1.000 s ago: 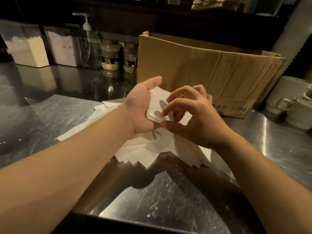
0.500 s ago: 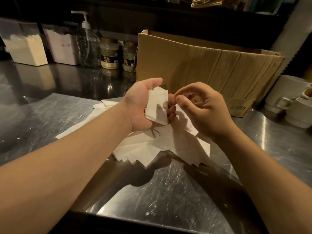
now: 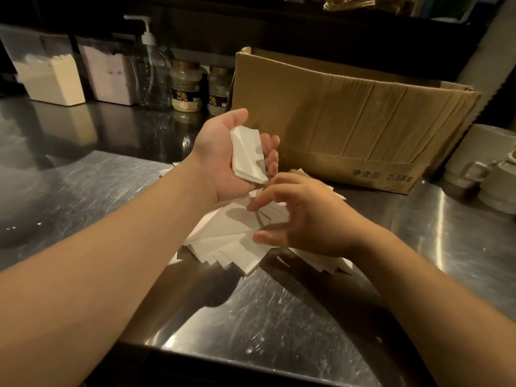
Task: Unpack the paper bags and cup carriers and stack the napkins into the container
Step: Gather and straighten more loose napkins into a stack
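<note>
Down from beside the left hand (image 3: 223, 160), the right hand (image 3: 304, 219) has dropped to the pile (image 3: 231, 241) of napkins spread on the steel counter (image 3: 83, 196). Its fingers (image 3: 262, 201) are spread and lightly bent, tips at the top sheets, thumb apart, gripping nothing. Palm up, the left hand cradles a small stack (image 3: 247, 155), fingers curled around its far edge; the stack's long axis runs from near the thumb down toward the right hand. Behind stands a cardboard box (image 3: 349, 113).
</note>
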Motion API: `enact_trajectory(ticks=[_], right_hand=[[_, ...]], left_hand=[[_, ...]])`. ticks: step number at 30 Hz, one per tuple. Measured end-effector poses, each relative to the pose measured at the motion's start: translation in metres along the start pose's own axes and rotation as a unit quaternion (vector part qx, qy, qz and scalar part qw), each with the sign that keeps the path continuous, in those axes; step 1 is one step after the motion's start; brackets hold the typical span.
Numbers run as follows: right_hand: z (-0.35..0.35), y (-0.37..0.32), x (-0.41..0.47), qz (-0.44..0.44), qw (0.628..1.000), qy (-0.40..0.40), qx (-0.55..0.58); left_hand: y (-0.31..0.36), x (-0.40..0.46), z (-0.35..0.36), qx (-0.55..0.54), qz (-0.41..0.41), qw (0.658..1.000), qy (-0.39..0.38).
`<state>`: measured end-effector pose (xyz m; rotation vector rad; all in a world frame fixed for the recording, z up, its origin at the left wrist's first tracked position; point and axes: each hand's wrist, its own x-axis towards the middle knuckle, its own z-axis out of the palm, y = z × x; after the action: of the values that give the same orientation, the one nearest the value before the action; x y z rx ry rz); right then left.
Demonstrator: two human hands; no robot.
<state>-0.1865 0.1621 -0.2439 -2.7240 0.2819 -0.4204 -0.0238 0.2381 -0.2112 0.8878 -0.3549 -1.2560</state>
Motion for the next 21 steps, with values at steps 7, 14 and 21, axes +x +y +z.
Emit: enact_trajectory(ticks=[7, 14, 21], right_hand=[[0.0074, -0.0003, 0.0028, -0.036, 0.999, 0.029, -0.007], [0.0080, 0.0004, 0.0028, -0.045, 0.998, 0.036, -0.011], [0.0106, 0.0018, 0.0041, -0.057, 0.994, 0.092, -0.010]], left_hand=[[-0.0012, 0.0015, 0.0005, 0.012, -0.010, 1.000, 0.014], [-0.0024, 0.0022, 0.0008, 0.021, -0.010, 0.999, 0.021], [-0.0029, -0.0002, 0.0014, 0.038, -0.001, 0.999, 0.036]])
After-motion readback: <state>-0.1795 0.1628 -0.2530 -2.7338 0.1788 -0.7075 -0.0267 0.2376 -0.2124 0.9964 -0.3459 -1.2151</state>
